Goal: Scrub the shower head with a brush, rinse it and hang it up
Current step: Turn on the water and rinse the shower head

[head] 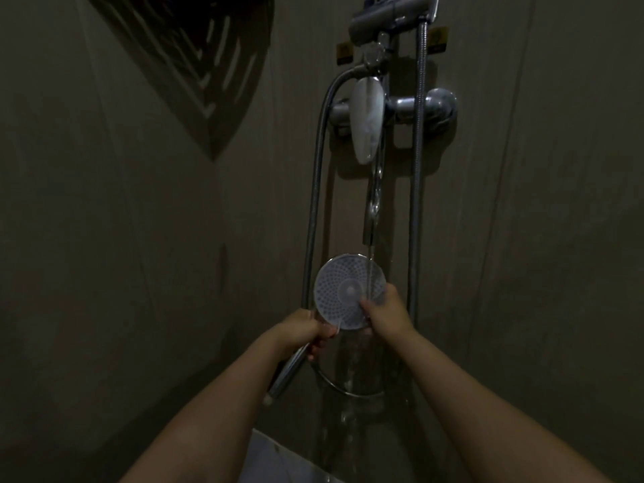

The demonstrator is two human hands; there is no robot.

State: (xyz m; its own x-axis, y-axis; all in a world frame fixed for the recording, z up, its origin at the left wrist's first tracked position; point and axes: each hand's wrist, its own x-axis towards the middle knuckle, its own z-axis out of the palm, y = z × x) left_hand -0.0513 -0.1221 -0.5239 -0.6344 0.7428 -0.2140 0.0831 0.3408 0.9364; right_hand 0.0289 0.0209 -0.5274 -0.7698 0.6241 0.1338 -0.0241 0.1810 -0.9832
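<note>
The round shower head (343,291) faces me, its pale nozzle plate turned up under a thin stream of water (370,270) running from the spout (369,224). My left hand (306,331) grips the chrome handle (287,373) just below the head. My right hand (386,313) holds the head's right rim, thumb pressed on the wet face. No brush is visible.
The chrome mixer tap (369,120) with its lever sits on the wall above. A metal hose (315,190) loops down the left side; the riser pipe (416,190) runs up the right. A holder bracket (390,15) is at the top. A dark corner shelf (195,57) hangs upper left.
</note>
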